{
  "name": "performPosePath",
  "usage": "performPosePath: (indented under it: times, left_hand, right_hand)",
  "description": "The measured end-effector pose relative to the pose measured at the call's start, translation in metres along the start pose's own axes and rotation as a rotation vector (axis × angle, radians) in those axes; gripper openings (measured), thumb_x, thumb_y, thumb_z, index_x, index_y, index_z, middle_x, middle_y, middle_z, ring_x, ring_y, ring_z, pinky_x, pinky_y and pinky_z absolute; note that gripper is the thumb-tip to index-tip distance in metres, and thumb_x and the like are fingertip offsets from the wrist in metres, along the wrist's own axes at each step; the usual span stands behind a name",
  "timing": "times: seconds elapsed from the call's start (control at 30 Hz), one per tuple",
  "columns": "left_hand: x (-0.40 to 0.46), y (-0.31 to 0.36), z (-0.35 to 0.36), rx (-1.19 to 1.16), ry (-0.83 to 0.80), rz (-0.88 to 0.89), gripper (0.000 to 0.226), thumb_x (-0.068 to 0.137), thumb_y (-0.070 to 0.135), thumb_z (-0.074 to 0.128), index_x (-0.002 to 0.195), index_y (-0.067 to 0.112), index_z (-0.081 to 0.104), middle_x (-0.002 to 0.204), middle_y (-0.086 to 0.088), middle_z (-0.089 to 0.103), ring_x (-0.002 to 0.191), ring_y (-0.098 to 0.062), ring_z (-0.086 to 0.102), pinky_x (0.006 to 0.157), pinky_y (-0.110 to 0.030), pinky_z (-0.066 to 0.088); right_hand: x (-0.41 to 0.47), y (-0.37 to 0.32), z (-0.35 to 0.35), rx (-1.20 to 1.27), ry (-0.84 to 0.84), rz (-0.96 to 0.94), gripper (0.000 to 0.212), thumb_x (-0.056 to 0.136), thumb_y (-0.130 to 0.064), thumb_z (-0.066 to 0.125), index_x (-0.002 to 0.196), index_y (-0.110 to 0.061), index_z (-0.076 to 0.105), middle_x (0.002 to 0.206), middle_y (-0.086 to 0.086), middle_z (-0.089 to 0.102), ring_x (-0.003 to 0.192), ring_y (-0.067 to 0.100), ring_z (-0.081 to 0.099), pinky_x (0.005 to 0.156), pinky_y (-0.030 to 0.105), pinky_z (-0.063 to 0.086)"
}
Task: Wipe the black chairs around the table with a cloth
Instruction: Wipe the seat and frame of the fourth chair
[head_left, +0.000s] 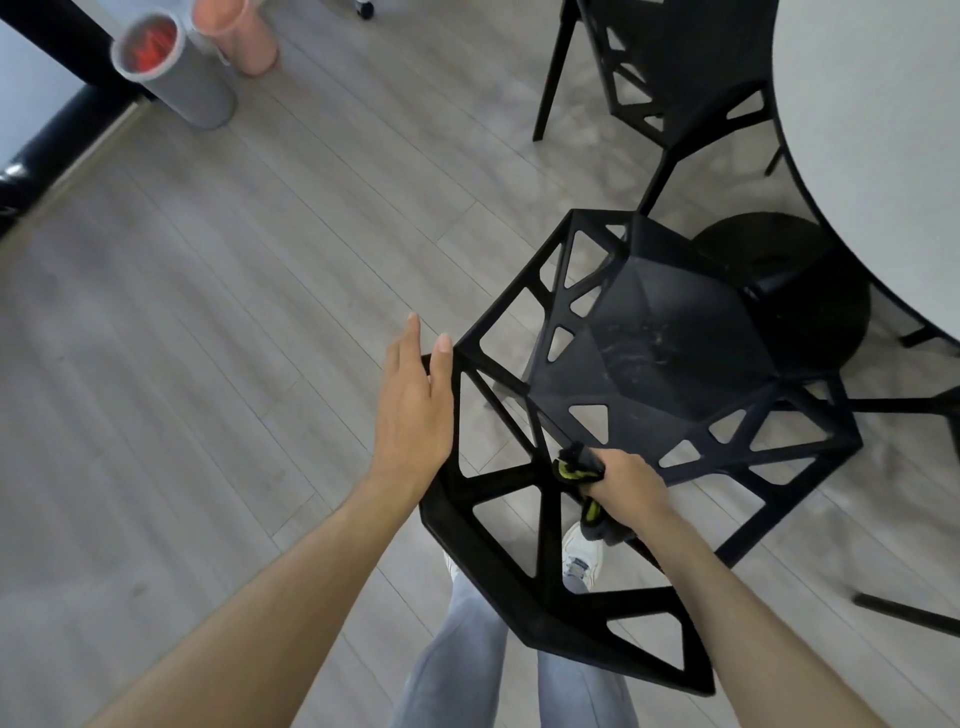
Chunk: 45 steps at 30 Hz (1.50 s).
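near black chair (670, 364) seat faces table (883, 130); left hand (415, 410) flat on backrest, right hand (626, 480) grips cloth (576, 467).

Black lattice chair (670, 332); dark cloth (579, 467), yellow-green trim; grey plank floor (208, 312); white table (872, 130).

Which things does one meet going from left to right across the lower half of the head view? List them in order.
left hand resting on the chair edge → cloth → right hand gripping the cloth → table leg at the far right.
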<state>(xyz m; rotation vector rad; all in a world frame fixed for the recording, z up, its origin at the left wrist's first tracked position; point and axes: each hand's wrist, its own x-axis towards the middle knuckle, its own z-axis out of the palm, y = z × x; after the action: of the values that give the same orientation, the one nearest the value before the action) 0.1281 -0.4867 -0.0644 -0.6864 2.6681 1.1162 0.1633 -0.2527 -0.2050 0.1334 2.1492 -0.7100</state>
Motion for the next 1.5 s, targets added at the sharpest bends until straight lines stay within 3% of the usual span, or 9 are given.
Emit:
performPosePath:
  times: [0.17,0.33,0.63,0.77,0.9,1.1,1.17,1.27,1.5]
  left_hand:
    - [0.008,-0.004,0.002,-0.077,-0.006,0.010,0.069,0.109,0.059,0.022,0.166,0.021,0.016,0.171,0.005,0.022,0.155,-0.010,0.023,0.127,-0.033,0.019]
    - [0.012,-0.009,0.002,-0.121,-0.007,0.032,0.068,0.110,0.056,0.024,0.166,0.019,0.020,0.170,0.004,0.025,0.155,-0.010,0.024,0.127,-0.033,0.020]
    - [0.018,-0.009,0.000,-0.405,0.016,0.000,0.050,0.112,0.044,0.035,0.159,0.027,0.036,0.160,0.015,0.039,0.140,0.005,0.033,0.106,-0.012,0.026]
    - [0.039,-0.004,-0.013,-0.506,-0.024,-0.010,0.051,0.111,0.051,0.029,0.151,0.024,0.047,0.148,0.018,0.049,0.136,0.003,0.040,0.115,-0.023,0.028]
    - [0.079,-0.010,-0.036,-0.450,-0.083,0.059,0.032,0.111,0.054,0.027,0.109,0.040,0.056,0.105,0.022,0.053,0.102,0.006,0.051,0.095,-0.019,0.036]
    - [0.131,-0.024,-0.092,-0.304,-0.034,0.191,0.069,0.109,0.059,0.019,0.148,0.013,0.054,0.148,0.002,0.056,0.137,-0.013,0.051,0.123,-0.037,0.032]
    - [0.134,-0.029,-0.111,-0.173,-0.095,0.219,0.061,0.111,0.056,0.017,0.130,0.017,0.060,0.134,0.001,0.058,0.119,0.000,0.054,0.110,-0.018,0.033]
    - [0.112,-0.044,-0.128,-0.015,-0.053,0.235,0.045,0.112,0.051,0.019,0.098,0.024,0.052,0.110,0.005,0.048,0.094,-0.005,0.047,0.094,-0.027,0.036]
    - [0.046,-0.080,-0.111,-0.050,0.194,0.180,0.063,0.111,0.055,0.019,0.162,0.019,0.031,0.169,0.006,0.028,0.156,-0.006,0.019,0.129,-0.039,0.018]
  right_hand:
    - [-0.006,0.029,-0.007,0.155,0.002,0.077,0.016,0.085,-0.024,0.077,0.082,-0.037,0.069,0.077,-0.011,0.073,0.085,0.015,0.070,0.075,0.033,0.051]
    - [-0.058,0.075,-0.027,-0.129,0.015,0.151,0.011,0.084,-0.034,0.074,0.090,-0.037,0.064,0.089,-0.013,0.071,0.089,0.016,0.066,0.076,0.035,0.050]
    - [-0.103,0.084,0.022,0.646,0.394,0.412,0.015,0.082,-0.019,0.083,0.090,-0.030,0.079,0.079,0.003,0.078,0.078,0.029,0.076,0.084,0.059,0.059]
    - [-0.100,0.046,0.036,0.789,0.588,0.494,0.007,0.084,-0.018,0.080,0.086,-0.021,0.074,0.073,0.011,0.075,0.064,0.038,0.074,0.063,0.055,0.062]
    - [-0.086,0.007,0.066,0.800,0.651,0.482,0.015,0.076,-0.038,0.080,0.084,-0.027,0.073,0.072,0.004,0.074,0.071,0.033,0.073,0.073,0.052,0.060]
    - [-0.062,-0.085,0.112,0.876,0.666,0.441,0.009,0.087,-0.027,0.076,0.093,-0.024,0.070,0.078,-0.003,0.073,0.077,0.022,0.070,0.068,0.032,0.050]
    - [-0.057,-0.113,0.124,0.928,0.666,0.423,0.007,0.091,-0.022,0.073,0.096,-0.024,0.069,0.080,-0.007,0.071,0.072,0.010,0.066,0.060,0.023,0.043]
    - [-0.051,-0.140,0.140,0.907,0.585,0.338,0.008,0.093,-0.020,0.071,0.099,-0.023,0.068,0.085,-0.010,0.071,0.084,0.013,0.068,0.072,0.028,0.046]
    - [-0.003,-0.169,0.104,0.474,0.278,0.157,0.026,0.095,-0.027,0.070,0.119,-0.033,0.068,0.099,-0.008,0.071,0.105,0.022,0.069,0.087,0.033,0.050]
